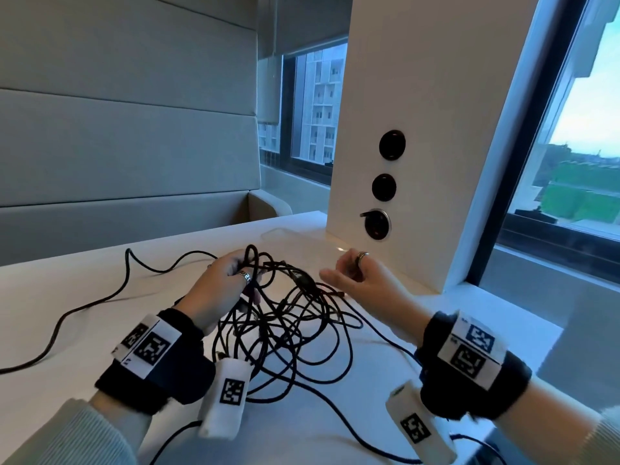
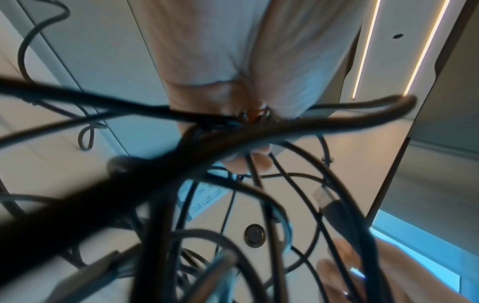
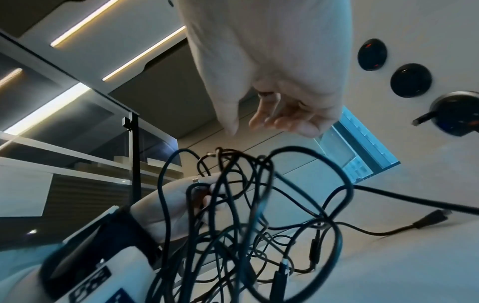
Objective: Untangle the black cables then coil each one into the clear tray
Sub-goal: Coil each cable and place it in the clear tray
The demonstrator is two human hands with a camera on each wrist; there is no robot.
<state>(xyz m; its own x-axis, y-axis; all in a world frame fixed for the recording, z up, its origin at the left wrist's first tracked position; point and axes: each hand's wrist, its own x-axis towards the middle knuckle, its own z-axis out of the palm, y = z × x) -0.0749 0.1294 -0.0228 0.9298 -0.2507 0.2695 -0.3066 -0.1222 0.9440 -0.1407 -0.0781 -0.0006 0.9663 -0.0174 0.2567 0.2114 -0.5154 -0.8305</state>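
The black cables (image 1: 285, 317) form a loose tangle of overlapping loops in the middle of the white bench (image 1: 50, 297), partly lifted off it. One strand trails away to the left across the bench, others run toward the near edge, and a plug end lies on the surface in the right wrist view. The left hand (image 1: 221, 283) grips the top of the tangle, its fingers curled round a bunch of strands and holding them up. The right hand (image 1: 355, 276) hovers just right of the tangle with its fingers loosely bent and spread, holding nothing that can be made out. Both wrists wear black bands with printed markers. Behind the hands a white column (image 1: 419, 129) stands on the bench with 3 round black sockets (image 1: 384, 186) set one above another, windows on either side.
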